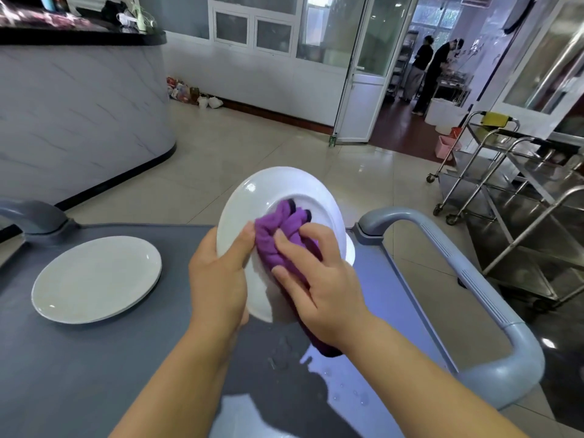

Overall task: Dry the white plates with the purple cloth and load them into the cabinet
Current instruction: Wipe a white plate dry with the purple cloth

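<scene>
The plate (278,197) in the left hand (218,279) is glossy white, with no pattern. The cloth (284,235) under the right hand (316,279) is solid purple with near-black trim at its far end. The second plate (94,279), left of the left hand, is plain off-white. The cart top (94,358) beneath both hands is dark grey. The cart handle (474,279), right of the right hand, is pale blue-grey. The counter (79,105), beyond the left hand, is pale grey with thin dark marble veining, a black top and a black base strip. The floor (252,153) beyond both hands is beige tile. The trolley (505,191), beyond the right hand, is silver with a yellow pad (493,118). The bin (447,147) near it is pink.
</scene>
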A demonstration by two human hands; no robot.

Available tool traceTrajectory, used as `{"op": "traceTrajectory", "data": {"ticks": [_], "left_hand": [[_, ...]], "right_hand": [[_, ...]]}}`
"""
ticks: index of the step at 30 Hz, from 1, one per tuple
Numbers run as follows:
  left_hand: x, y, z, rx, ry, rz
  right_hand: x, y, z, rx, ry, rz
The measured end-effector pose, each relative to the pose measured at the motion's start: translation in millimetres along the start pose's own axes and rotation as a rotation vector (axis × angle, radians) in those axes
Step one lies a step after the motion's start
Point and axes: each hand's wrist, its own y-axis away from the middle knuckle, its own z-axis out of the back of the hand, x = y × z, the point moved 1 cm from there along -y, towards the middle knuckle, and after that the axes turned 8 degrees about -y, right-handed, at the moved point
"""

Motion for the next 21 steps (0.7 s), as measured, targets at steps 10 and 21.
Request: {"op": "traceTrajectory", "data": {"ticks": [10,21], "left_hand": [[1.6,-7.2,13.2,0.021,0.011,0.050],[-0.3,-15.6,12.7,0.045,0.055,0.115]], "right_hand": [[-39.8,13.9,23.9,-0.009,0.143,-0.094],[-8.0,0.4,3.2,0.209,-0.042,0.033]]}}
